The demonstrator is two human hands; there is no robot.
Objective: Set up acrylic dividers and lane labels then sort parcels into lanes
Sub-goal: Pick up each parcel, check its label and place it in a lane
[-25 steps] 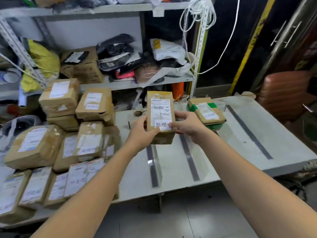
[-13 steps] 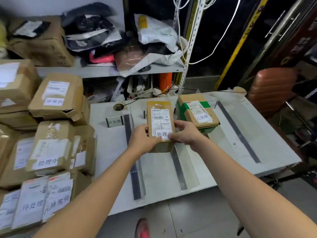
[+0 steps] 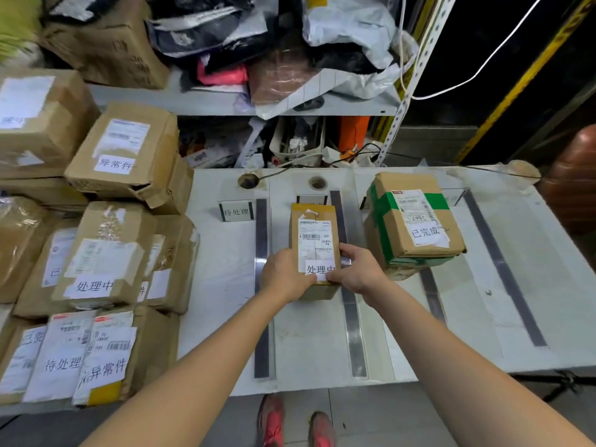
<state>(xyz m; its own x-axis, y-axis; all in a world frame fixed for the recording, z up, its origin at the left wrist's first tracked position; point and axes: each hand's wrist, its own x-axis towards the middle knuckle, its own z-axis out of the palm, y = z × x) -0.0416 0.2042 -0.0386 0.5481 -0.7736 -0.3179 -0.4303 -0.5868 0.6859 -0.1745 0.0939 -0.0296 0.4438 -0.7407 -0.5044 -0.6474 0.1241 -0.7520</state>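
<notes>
A small brown parcel (image 3: 315,240) with a white "处理中" sticker sits low over the second lane of the white table (image 3: 516,285). My left hand (image 3: 285,275) grips its near left corner and my right hand (image 3: 356,271) grips its near right corner. Clear acrylic dividers on dark strips (image 3: 262,285) (image 3: 351,333) (image 3: 503,269) separate the lanes. A lane label stand (image 3: 236,211) reads "待处理" at the head of the first lane; another label stand (image 3: 311,199) is partly hidden behind the parcel. A larger parcel with green tape (image 3: 412,224) lies in the third lane.
A stack of several labelled brown parcels (image 3: 96,253) fills the table's left side. A metal shelf (image 3: 225,101) behind holds bags and boxes. Cables (image 3: 338,156) run behind the table. My red shoes (image 3: 296,421) show below the table's front edge.
The parcel has come down and forward from chest height to just over the second lane. My view has tilted downward toward the table.
</notes>
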